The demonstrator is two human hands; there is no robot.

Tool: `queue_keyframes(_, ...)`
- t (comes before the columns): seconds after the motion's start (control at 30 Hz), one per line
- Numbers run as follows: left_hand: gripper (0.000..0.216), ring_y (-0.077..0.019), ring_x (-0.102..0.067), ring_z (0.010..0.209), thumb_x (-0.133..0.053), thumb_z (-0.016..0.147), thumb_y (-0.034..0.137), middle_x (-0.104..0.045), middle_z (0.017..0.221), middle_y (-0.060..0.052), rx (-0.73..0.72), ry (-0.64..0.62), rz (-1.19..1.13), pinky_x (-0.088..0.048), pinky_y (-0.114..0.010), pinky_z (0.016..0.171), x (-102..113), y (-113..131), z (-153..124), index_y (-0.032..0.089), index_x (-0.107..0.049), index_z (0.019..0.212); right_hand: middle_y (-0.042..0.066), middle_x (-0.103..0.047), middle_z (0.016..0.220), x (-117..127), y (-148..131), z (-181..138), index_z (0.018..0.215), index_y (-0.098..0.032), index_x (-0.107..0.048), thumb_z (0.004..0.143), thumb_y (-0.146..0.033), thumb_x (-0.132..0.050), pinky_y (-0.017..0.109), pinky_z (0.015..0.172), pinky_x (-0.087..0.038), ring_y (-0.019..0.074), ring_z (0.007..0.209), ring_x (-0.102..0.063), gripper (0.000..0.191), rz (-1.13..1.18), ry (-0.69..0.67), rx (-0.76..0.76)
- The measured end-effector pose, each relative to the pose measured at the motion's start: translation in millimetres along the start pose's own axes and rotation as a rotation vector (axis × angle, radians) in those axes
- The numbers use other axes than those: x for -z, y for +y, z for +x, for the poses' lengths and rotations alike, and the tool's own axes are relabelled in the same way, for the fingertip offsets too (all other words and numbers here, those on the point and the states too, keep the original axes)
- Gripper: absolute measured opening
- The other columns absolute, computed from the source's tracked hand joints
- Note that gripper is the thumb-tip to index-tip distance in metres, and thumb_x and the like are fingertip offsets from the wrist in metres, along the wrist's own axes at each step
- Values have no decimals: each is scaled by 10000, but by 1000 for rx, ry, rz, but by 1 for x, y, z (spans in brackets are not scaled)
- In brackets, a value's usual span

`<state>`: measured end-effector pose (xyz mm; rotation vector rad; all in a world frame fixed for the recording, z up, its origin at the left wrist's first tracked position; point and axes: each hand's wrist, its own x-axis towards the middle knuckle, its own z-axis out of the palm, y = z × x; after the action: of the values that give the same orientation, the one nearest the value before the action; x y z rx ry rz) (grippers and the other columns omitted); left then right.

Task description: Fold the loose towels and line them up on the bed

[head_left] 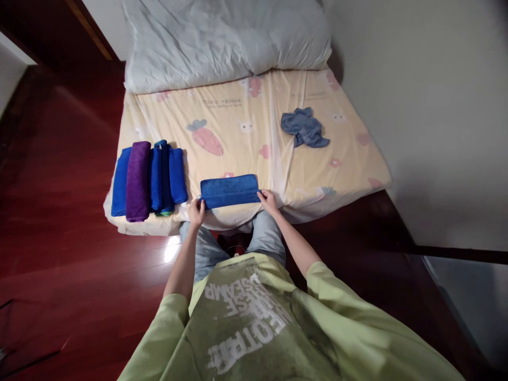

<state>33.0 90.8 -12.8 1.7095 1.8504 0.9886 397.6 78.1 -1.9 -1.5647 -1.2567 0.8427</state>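
Observation:
A blue towel [229, 190] lies at the front edge of the bed, its near part folded over in a strip. My left hand [196, 212] pinches its left end, and my right hand [268, 201] pinches the right end at the fold line. To the left sits a row of folded and rolled towels: several blue ones [178, 175] and a purple towel [138, 181] among them. A crumpled grey-blue cloth [305, 127] rests farther back on the right.
The bed [238, 143] has a pale yellow sheet with carrot and rabbit prints. A bunched white quilt [226, 39] fills its far end. A grey wall [428, 121] stands along the right, and dark red floor [67, 174] shows on the left.

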Motion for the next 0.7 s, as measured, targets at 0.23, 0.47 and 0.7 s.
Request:
queue_keyframes(0.23,222,-207,-603,725,-584,954,397,-611,752,-37,35,17,-7,-481,-337,731,-3,-1,1,212,-588,832,51,-648,714,-4,6,0,723,-223,-584,797,-762,-621,342,734,-553,206,730,-627,546,0,55,-25)
queue_keyframes(0.47,188,-244,-612,839,-630,909,390,-635,856,-61,-4,69,-47,-496,-382,839,-3,3,0,224,-585,986,0,-595,717,-12,23,3,861,-232,-596,754,-636,-694,299,659,-492,154,648,-559,430,44,97,-59)
queue_keyframes(0.7,40,-277,-617,911,-590,882,238,-669,906,-95,-142,46,-2,-455,-460,936,1,13,5,231,-630,884,-5,-558,757,-3,18,7,754,-226,-587,724,-478,-739,264,568,-411,113,591,-481,295,70,33,-16)
